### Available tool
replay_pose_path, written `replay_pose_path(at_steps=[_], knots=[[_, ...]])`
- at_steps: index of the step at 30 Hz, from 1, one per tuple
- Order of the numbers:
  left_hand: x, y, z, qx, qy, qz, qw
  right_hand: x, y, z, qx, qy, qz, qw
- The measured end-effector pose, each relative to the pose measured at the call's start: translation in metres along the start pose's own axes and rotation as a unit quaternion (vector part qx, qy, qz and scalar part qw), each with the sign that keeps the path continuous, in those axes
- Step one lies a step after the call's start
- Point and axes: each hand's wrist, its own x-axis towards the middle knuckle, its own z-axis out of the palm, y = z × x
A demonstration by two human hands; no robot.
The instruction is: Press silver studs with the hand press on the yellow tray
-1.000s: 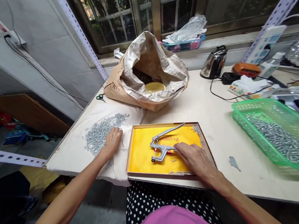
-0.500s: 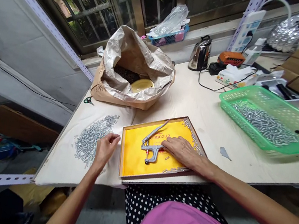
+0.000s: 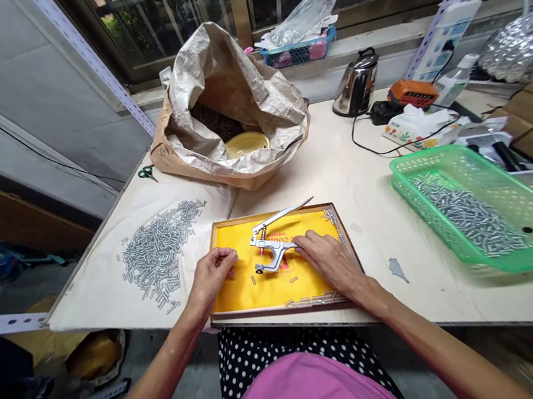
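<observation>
My right hand (image 3: 330, 260) is closed around the handle end of grey metal snap-fastener pliers (image 3: 279, 247), which have a spring and a red tip at the jaw. The pliers stand with their jaw apart and long lever raised, over a shallow tray (image 3: 217, 235) lined with yellow material (image 3: 231, 295). My left hand (image 3: 210, 278) is over the tray's left edge, thumb and forefinger pinched on what looks like a small metal pin (image 3: 237, 257), left of the jaw. Small metal pins (image 3: 315, 300) line the tray's front and right sides. Two loose ones lie near the pliers.
A heap of small metal pins (image 3: 156, 256) lies left of the tray. Behind stands an open paper sack (image 3: 210, 174) holding dark pieces and a yellow dish (image 3: 247, 145). A green basket (image 3: 441, 244) of pins, a kettle (image 3: 355, 85) and scissors (image 3: 148, 173) are on the table.
My left hand has moved right, from beside the pin heap to the tray. The pliers' lever has risen and their jaw has shifted upward. Another loose pin now lies below the jaw.
</observation>
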Motion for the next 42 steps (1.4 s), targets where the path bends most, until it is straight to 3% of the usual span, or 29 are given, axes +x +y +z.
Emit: replay_pose_path(at_steps=[4,6,10,15,16,20,22,25,29,38,42], knots=[[0.001,-0.002,-0.012,-0.023,0.04,0.006,0.999,0.01,-0.012,0.002,-0.012,-0.03,-0.032,0.999],[-0.003,-0.004,-0.014,-0.033,0.029,-0.026,0.999,0.016,-0.02,0.002,-0.02,-0.033,-0.019,0.999],[-0.019,-0.01,0.001,-0.037,-0.019,-0.099,0.994,0.022,-0.019,-0.008,-0.023,0.032,0.044,0.998],[-0.037,-0.004,0.034,-0.119,-0.159,-0.126,0.972,0.014,0.004,-0.029,0.009,0.132,0.09,0.987],[-0.037,-0.003,0.035,-0.12,-0.145,-0.113,0.976,0.012,0.007,-0.031,0.012,0.13,0.09,0.987],[-0.021,-0.002,0.02,-0.089,0.012,-0.058,0.994,0.006,0.009,-0.023,0.012,0.051,0.059,0.997],[-0.014,-0.003,0.011,-0.075,0.03,-0.058,0.995,0.006,0.005,-0.011,0.0,0.0,0.024,1.0],[-0.013,-0.005,0.009,-0.047,0.014,-0.054,0.997,0.007,-0.006,0.005,-0.023,-0.044,-0.023,0.998],[-0.018,-0.009,0.015,0.013,-0.001,-0.039,0.999,0.006,-0.016,0.011,-0.038,-0.054,-0.05,0.997],[-0.015,-0.02,0.019,0.124,-0.044,-0.031,0.991,0.003,-0.011,0.013,-0.019,-0.061,-0.042,0.997],[-0.008,-0.019,0.018,0.136,-0.089,-0.075,0.984,0.005,-0.009,0.017,-0.01,-0.077,-0.036,0.996]])
